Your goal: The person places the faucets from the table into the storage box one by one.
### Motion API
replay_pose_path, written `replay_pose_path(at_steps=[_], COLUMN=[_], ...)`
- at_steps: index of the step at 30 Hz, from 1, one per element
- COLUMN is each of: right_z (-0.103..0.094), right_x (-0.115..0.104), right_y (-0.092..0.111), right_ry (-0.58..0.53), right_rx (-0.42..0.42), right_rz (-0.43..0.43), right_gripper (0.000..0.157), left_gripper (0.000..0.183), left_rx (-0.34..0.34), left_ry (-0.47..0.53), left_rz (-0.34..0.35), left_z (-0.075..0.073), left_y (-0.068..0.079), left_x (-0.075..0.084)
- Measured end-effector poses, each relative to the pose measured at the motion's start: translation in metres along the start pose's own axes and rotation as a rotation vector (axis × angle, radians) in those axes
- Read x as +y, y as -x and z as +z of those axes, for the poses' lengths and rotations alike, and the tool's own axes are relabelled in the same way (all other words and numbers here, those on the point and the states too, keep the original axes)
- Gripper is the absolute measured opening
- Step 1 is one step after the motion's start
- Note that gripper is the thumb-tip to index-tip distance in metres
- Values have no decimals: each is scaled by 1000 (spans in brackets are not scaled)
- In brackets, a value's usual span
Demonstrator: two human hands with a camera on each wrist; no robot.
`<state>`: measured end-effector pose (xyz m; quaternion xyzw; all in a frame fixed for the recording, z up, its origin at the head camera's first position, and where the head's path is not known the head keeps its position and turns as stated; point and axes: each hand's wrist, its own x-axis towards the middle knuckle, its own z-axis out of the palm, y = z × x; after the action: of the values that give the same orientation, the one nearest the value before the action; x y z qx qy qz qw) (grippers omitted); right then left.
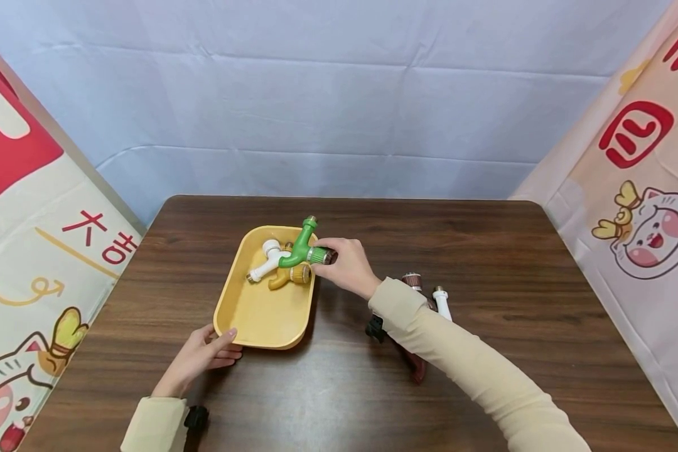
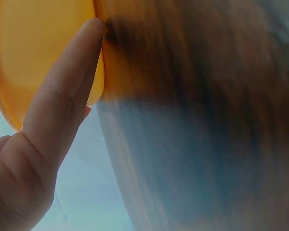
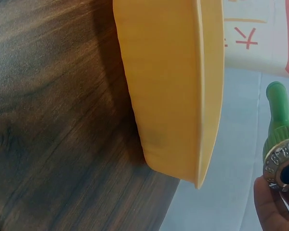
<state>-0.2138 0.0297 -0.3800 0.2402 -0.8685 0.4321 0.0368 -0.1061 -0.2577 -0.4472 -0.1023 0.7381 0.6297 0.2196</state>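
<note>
My right hand (image 1: 348, 263) pinches a green tap (image 1: 301, 248) by its ribbed knob, above the far right part of a yellow plastic tray (image 1: 260, 323). In the right wrist view the green tap (image 3: 279, 108) shows beyond the tray's side wall (image 3: 164, 86), its knob's metal end toward the camera. Inside the tray lie a white tap (image 1: 267, 267) and a yellow tap (image 1: 282, 277), partly covered by the green one. At the tray's near left corner my left hand (image 1: 200, 355) grips the rim, thumb on top and the other fingers outside.
Under and beside my right forearm lie a dark red-brown tap (image 1: 412, 280) and another white tap (image 1: 442, 301), both partly hidden by the sleeve. The brown wooden table (image 1: 514, 263) ends at a pale cloth backdrop (image 1: 339, 125), with printed banners at both sides.
</note>
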Motion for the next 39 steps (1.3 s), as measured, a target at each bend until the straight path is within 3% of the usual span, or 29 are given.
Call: replay_pose_path(at_steps=[15, 22, 39], right_z=[9, 10, 13], right_x=[3, -3, -10], right_y=[-12, -19, -30], right_ry=[57, 75, 67], right_rx=[-105, -137, -177], right_rz=[18, -30, 29], right_gripper=[29, 26, 29], left_gripper=[49, 52, 49], left_rx=[4, 5, 11], left_ry=[-11, -8, -6], left_rz=[7, 1, -3], left_z=[-1, 0, 3], left_y=[-3, -2, 1], left_x=[-2, -2, 1])
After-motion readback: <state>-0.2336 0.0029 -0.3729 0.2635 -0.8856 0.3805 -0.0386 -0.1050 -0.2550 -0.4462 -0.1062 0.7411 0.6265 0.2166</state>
